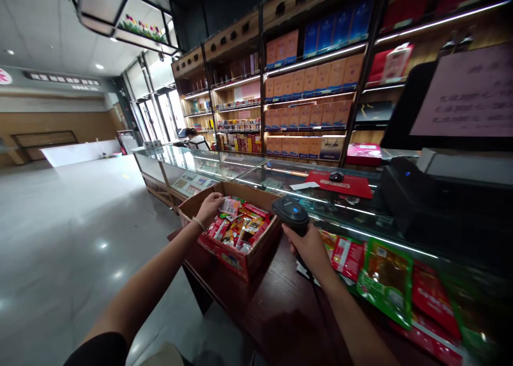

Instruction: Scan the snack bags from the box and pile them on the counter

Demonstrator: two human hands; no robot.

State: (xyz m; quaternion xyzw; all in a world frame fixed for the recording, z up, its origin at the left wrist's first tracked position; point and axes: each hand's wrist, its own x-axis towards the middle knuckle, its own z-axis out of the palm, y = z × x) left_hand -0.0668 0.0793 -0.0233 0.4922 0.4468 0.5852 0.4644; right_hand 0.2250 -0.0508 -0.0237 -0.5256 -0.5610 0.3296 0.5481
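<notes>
My right hand is wrapped round the handle of a black barcode scanner with a small blue light on top. The scanner's head is just right of an open cardboard box, which stands on the dark red table. Small red and yellow snack packets fill the box. My left hand reaches over the box's left side, its fingers closed on the edge of a pale snack packet whose barcode faces up. The scanner's cable runs down beneath my right forearm.
Larger green snack bags and red packets lie right of my right hand. Behind the table runs a glass display counter with a computer mouse on a red mat. A monitor stands at right. Boxed goods line the shelves.
</notes>
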